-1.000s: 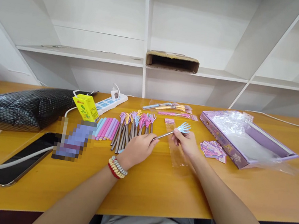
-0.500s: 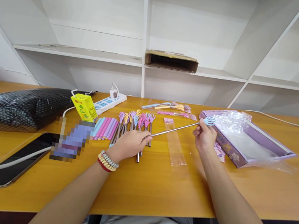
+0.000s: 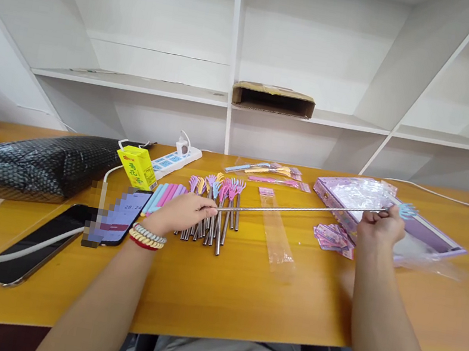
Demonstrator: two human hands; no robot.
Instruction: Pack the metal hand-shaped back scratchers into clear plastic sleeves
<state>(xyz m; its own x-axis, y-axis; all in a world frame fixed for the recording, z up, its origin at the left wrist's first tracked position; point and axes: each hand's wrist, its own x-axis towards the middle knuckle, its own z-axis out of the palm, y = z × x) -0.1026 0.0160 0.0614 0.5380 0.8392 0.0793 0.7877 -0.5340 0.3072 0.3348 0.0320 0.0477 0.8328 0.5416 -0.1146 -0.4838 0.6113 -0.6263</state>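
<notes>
A telescopic back scratcher (image 3: 301,209) with a thin metal rod and a light blue claw is stretched between my hands, above the table. My left hand (image 3: 185,212) is closed on the rod's left end. My right hand (image 3: 382,226) pinches it just below the claw, over the purple box. Under and beside my left hand lie several back scratchers (image 3: 225,198) with purple, yellow, blue and pink claws. Coloured handle tubes (image 3: 162,198) lie left of them, partly hidden by my left hand. A clear plastic sleeve (image 3: 276,231) lies flat beneath the rod.
The purple open box (image 3: 438,226) holds clear plastic. Printed cards (image 3: 332,239) lie beside it, packaged scratchers (image 3: 271,173) farther back. At left are a yellow carton (image 3: 138,167), power strip (image 3: 175,162), phones (image 3: 34,243), a cable and a black wrapped bundle (image 3: 36,165).
My right hand has moved right with the claw, my left hand slightly left. The rod between them is longer now. More of the printed cards and of the lit phone shows.
</notes>
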